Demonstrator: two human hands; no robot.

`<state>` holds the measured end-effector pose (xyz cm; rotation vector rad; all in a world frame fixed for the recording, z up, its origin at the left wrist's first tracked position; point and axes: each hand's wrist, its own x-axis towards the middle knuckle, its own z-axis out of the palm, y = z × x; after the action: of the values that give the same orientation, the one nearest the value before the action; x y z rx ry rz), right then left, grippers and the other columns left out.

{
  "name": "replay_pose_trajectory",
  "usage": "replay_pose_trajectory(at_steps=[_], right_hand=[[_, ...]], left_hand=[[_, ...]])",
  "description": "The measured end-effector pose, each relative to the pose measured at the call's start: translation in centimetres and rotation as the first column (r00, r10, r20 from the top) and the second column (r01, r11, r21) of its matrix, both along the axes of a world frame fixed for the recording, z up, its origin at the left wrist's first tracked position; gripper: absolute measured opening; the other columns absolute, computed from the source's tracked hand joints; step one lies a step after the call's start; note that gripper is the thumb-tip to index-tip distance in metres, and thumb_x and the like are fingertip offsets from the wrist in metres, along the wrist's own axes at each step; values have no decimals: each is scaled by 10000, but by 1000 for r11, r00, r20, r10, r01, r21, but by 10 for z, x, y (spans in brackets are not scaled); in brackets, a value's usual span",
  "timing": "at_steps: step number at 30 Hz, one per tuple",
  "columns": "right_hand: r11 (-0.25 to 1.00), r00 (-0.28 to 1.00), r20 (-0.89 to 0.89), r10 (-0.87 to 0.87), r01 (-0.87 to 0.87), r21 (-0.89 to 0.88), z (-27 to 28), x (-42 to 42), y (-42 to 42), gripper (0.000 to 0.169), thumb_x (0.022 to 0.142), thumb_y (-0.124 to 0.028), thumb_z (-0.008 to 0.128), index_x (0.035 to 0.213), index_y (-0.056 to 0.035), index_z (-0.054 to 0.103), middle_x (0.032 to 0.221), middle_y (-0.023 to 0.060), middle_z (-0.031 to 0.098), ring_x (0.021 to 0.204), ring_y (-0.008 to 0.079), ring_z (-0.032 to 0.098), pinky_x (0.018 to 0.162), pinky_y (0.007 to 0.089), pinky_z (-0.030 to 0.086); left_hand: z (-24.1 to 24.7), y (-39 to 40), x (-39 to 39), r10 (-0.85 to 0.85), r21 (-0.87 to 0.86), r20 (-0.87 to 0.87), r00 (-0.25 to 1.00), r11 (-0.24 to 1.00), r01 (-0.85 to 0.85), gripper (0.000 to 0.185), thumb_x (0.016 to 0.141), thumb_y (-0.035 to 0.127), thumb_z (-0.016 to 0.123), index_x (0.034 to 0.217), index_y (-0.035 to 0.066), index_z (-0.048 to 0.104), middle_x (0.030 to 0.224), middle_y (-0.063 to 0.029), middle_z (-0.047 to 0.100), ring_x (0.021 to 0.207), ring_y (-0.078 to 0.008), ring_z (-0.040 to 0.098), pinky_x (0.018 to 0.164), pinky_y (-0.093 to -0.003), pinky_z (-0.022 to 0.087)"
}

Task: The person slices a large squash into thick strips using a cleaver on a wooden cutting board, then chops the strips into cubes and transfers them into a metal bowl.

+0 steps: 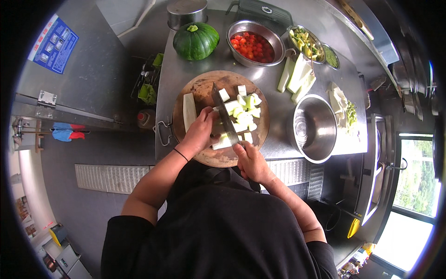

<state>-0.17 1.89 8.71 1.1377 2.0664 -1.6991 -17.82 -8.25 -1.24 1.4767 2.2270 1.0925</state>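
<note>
My right hand [251, 161] grips the handle of a cleaver [225, 117], its blade pointing away from me over a round wooden chopping board [205, 81]. Beside the blade's left face, my left hand [202, 127] presses on pale peeled vegetable strips, partly hidden under my fingers. Several cut chunks [245, 117] of pale green-white vegetable lie to the right of the blade. One uncut strip [189, 110] rests along the board's left side. A wire handle [163, 132] sticks out at the board's left edge.
The steel table [223, 62] also bears a green pumpkin [196, 41], a steel bowl of cherry tomatoes in liquid [252, 47], long peeled vegetable pieces [298, 76], a bowl of cut vegetables [306, 43], and vegetable scraps [343, 104]. An empty steel bowl [315, 127] stands near the front right edge.
</note>
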Motion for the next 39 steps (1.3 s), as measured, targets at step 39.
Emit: replay_pose_trajectory(at_steps=[39], right_hand=[[992, 885, -450, 119, -121, 24, -36, 12, 16, 513, 1010, -396, 506, 1280, 39, 473, 574, 41, 548, 479, 112, 526, 491, 276, 426]], left_hand=[[-23, -59, 74, 308, -13, 419, 854, 943, -333, 151, 825, 65, 695, 899, 47, 565, 825, -58, 595, 700, -163, 600, 654, -282, 493]])
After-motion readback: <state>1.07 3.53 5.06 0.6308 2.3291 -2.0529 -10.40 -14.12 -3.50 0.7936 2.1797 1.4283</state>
